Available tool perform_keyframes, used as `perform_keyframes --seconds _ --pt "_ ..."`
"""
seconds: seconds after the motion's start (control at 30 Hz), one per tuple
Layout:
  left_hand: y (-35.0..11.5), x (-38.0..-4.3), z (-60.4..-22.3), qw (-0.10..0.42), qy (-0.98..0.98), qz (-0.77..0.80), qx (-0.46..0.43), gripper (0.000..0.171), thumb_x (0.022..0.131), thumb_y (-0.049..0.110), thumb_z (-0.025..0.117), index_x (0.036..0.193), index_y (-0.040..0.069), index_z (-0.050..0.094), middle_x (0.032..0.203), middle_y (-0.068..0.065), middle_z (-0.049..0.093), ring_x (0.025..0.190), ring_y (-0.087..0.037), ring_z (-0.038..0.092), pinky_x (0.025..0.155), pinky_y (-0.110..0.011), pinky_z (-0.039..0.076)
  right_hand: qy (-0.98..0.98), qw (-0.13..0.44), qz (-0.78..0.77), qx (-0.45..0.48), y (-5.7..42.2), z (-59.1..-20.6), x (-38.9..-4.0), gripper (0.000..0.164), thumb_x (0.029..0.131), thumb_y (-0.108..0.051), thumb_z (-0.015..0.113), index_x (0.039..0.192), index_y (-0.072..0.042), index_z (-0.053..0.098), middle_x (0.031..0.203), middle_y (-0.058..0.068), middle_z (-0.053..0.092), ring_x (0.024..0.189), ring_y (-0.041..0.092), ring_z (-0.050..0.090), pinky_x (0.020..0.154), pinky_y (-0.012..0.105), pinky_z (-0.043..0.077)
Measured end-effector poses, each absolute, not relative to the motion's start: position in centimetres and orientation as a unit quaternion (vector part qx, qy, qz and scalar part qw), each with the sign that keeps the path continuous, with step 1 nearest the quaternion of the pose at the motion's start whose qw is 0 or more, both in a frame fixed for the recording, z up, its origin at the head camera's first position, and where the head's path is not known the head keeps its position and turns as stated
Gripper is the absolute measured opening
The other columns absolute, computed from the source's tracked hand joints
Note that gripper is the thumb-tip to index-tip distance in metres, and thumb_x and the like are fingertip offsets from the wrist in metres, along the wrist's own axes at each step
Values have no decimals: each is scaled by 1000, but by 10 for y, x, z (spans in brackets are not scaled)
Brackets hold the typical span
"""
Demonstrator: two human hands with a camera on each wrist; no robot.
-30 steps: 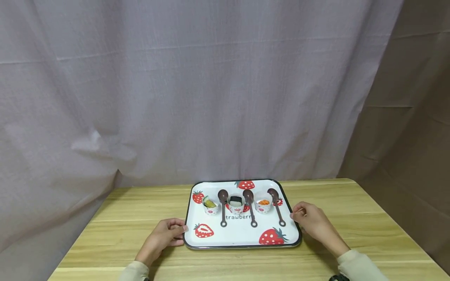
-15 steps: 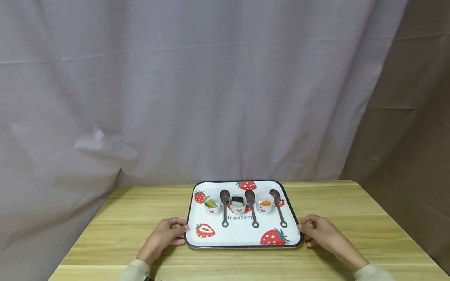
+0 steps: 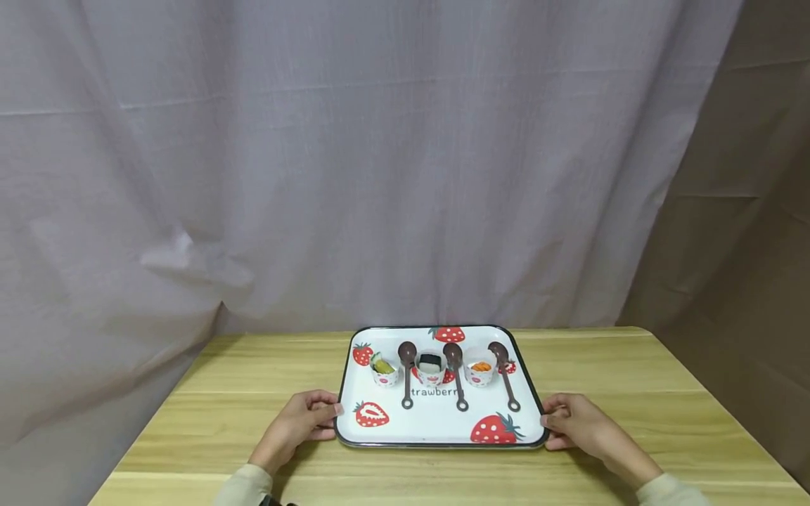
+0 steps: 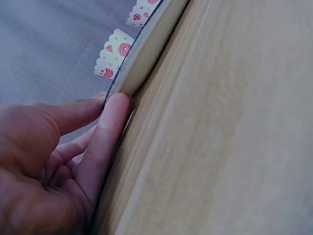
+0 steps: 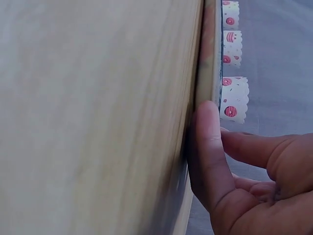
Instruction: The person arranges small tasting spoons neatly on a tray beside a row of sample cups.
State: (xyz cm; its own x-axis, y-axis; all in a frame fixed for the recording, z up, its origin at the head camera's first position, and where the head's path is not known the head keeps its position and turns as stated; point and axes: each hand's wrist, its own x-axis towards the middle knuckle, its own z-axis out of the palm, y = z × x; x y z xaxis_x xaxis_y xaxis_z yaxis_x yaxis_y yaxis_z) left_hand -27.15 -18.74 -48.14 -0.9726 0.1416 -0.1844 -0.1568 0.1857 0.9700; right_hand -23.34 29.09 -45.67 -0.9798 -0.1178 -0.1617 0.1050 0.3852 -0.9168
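A white, dark-rimmed tray [image 3: 418, 426] with strawberry prints lies on the wooden table. At its near left side my left hand [image 3: 297, 422] pinches the edge, thumb over the rim and fingers against the outer side. My right hand [image 3: 579, 426] pinches the right edge likewise. Across the tray stand a paper cup [image 3: 384, 379] with green pieces, a middle cup [image 3: 431, 379] with a black-and-white piece, and a right cup [image 3: 479, 379] with orange pieces. A brown spoon [image 3: 407, 351], a second spoon [image 3: 453, 353] and a third spoon [image 3: 499, 352] lie among them, handles toward me.
The wooden table [image 3: 215, 400] extends on both sides of the tray and in front of it. A grey curtain [image 3: 405, 176] hangs directly behind the table's back edge. Brown cloth [image 3: 740, 295] hangs at the right.
My right hand has slid along the tray's right edge toward me and now grips it near the front corner. The left hand keeps its hold. The view has shifted slightly.
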Motion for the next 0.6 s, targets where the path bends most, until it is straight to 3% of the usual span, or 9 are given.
perform_keyframes --seconds 0.37,0.6 --pt "-193 -268 -484 114 760 639 -6 32 100 9 71 124 -10 62 99 -11 67 82 -17 66 73 -33 65 819 133 -558 -21 289 -456 -234 25 102 7 57 119 22 48 89 12 61 75 18 63 70 30 65" --pt "-188 -264 -487 122 766 631 -1 30 102 11 68 124 -10 63 96 -11 68 77 -16 68 70 -34 65 837 152 -525 -22 304 -454 -229 30 109 -12 55 118 17 56 87 7 61 75 17 63 64 29 63"
